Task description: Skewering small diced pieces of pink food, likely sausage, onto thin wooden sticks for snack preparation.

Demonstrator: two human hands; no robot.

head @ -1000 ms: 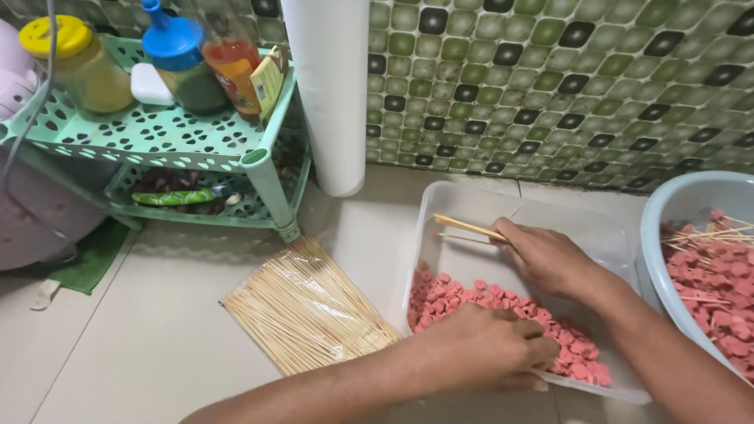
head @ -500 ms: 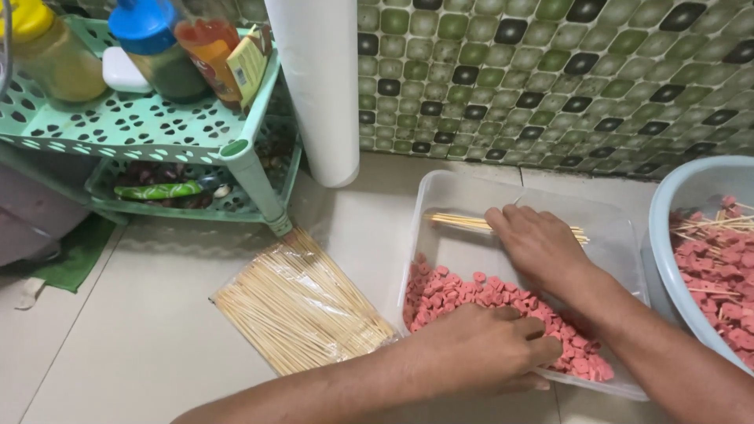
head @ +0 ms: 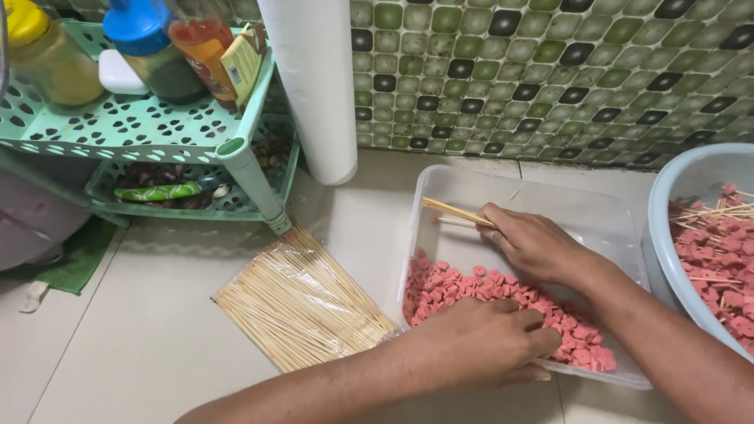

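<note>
Wooden skewer [head: 458, 212] in right hand [head: 534, 245], left hand [head: 479, 341] among pink sausage slices [head: 471, 286].

I see open floor in front of the bag of skewers [head: 302, 310], room to pass. The clear tub [head: 550, 196] is hemmed in: blue basin [head: 683, 188] just beside it on one side, white roll [head: 314, 86] and green rack [head: 251, 173] crowding the other, tiled wall [head: 550, 71] close behind

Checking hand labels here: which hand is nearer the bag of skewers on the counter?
Left. The left hand rests on the pink pieces in the tray, just right of the bag of skewers; the right hand is farther back, holding skewers.
</note>
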